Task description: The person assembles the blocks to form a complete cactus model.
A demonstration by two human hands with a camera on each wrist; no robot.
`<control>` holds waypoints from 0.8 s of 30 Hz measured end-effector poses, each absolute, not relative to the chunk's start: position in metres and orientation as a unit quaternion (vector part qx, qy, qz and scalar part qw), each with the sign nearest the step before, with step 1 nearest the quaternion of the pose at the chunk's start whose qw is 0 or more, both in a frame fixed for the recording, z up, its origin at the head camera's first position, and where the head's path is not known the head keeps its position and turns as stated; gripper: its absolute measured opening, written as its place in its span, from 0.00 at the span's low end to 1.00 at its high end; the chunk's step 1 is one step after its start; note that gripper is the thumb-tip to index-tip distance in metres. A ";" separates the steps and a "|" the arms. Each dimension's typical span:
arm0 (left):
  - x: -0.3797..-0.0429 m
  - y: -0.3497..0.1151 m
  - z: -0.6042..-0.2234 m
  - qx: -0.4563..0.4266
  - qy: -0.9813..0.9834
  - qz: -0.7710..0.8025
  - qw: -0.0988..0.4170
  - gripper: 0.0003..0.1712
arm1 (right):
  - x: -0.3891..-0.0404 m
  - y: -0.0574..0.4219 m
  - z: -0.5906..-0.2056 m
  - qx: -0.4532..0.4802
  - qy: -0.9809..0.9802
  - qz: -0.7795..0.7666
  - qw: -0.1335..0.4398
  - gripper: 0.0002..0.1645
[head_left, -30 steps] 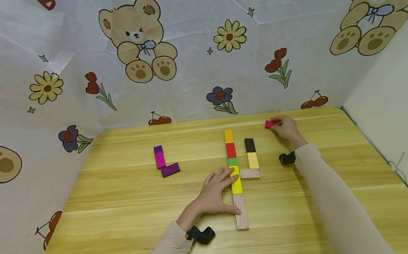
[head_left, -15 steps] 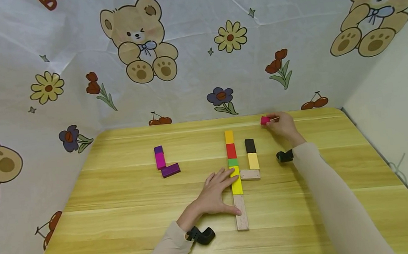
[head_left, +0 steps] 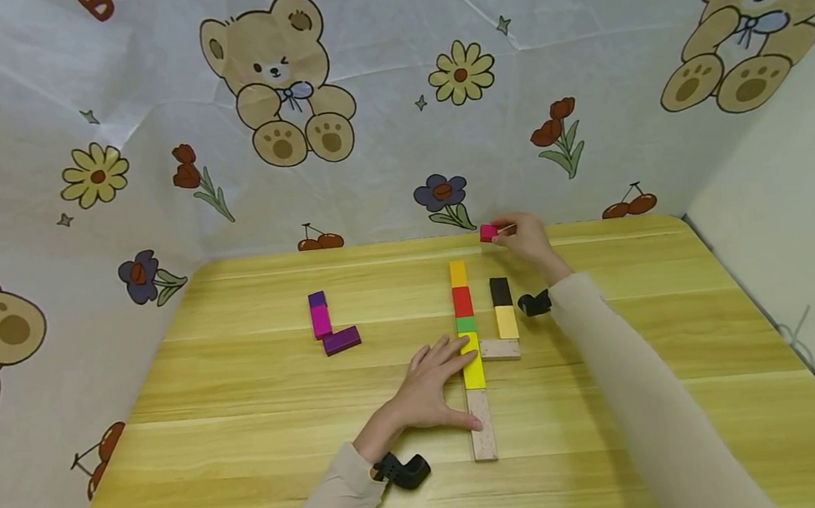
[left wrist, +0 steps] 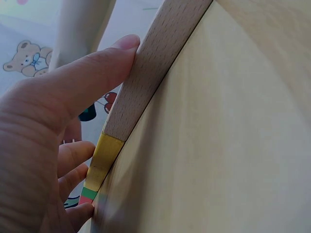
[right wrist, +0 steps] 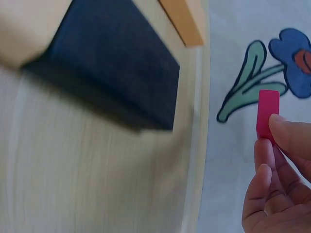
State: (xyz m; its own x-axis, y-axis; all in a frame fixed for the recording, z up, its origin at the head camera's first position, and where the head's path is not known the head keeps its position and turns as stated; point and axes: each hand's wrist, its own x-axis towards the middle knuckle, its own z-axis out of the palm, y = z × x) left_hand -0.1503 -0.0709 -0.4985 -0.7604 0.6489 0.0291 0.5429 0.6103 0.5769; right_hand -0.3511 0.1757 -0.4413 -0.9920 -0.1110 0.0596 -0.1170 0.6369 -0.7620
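My right hand point(head_left: 527, 239) pinches a small pinkish-red block point(head_left: 488, 233) between thumb and fingers near the far table edge, beyond the column's top. In the right wrist view the red block point(right wrist: 267, 115) juts up from the fingertips. My left hand point(head_left: 423, 390) rests with spread, fairly straight fingers along the column, fingertips on the yellow block point(head_left: 472, 368) and thumb on the plain wood block point(head_left: 483, 438). Above the yellow one lie a green block point(head_left: 466, 324), a red block point(head_left: 462, 301) and an orange block point(head_left: 458, 273), end to end.
Right of the column, a plain wood block point(head_left: 500, 350) lies crosswise, with a pale yellow block point(head_left: 506, 322) and a black block point(head_left: 500, 291) running up from it. At left sit a dark purple block point(head_left: 342, 340), a magenta block point(head_left: 320, 322) and a violet block point(head_left: 317, 299).
My right hand has carried the pinkish-red block leftward and slightly farther back, toward the top of the column. The left hand has stayed in place.
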 end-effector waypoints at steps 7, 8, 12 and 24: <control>-0.151 -0.071 -0.499 0.334 0.892 0.291 0.092 0.59 | -0.355 0.150 -0.443 0.086 -0.903 0.421 -0.019 0.22; -0.151 -0.071 -0.500 0.335 0.892 0.290 0.091 0.59 | -0.355 0.148 -0.444 0.089 -0.902 0.421 -0.019 0.22; -0.152 -0.071 -0.500 0.336 0.892 0.289 0.091 0.59 | -0.356 0.141 -0.448 0.096 -0.900 0.424 -0.027 0.21; -0.153 -0.070 -0.500 0.333 0.892 0.289 0.099 0.59 | -0.359 0.133 -0.458 0.098 -0.903 0.415 -0.056 0.20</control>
